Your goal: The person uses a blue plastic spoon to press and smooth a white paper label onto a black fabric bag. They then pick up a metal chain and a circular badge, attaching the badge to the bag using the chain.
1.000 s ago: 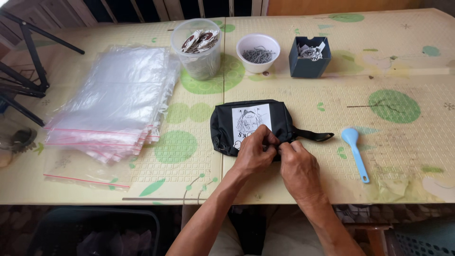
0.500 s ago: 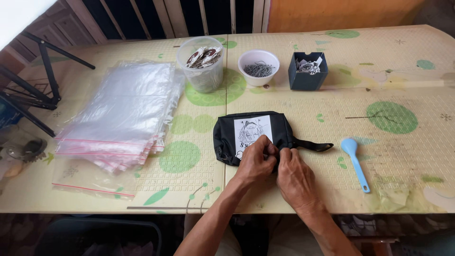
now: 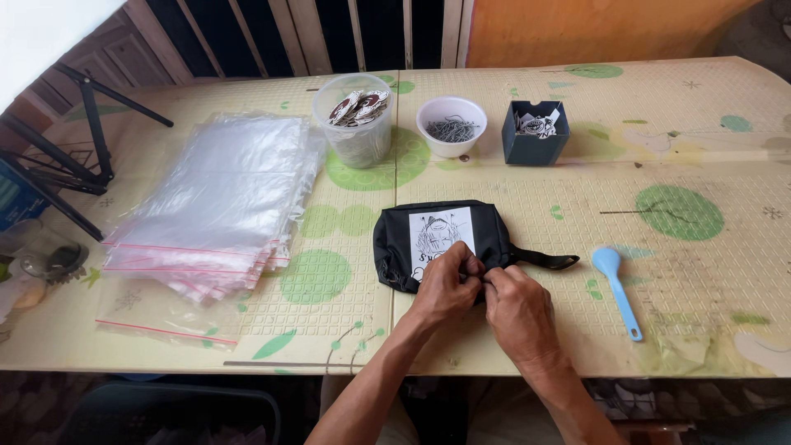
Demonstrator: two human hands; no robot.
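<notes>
A small black pouch (image 3: 395,239) with a white printed picture panel lies on the table near the front edge, its black strap (image 3: 544,260) trailing to the right. My left hand (image 3: 445,288) pinches the pouch's near edge by the panel. My right hand (image 3: 517,311) meets it from the right, fingers pinched on the same edge. What the fingertips hold there is hidden.
A stack of clear zip bags (image 3: 218,198) lies at the left. Behind the pouch stand a clear tub of round badges (image 3: 356,115), a white bowl of metal bits (image 3: 451,128) and a dark box (image 3: 535,130). A blue spoon (image 3: 618,288) lies at the right. A black stand (image 3: 74,156) stands far left.
Both hands stay pinched on the pouch's near edge, shifting only slightly. The head camera has tilted a little, so the table sits lower in view.
</notes>
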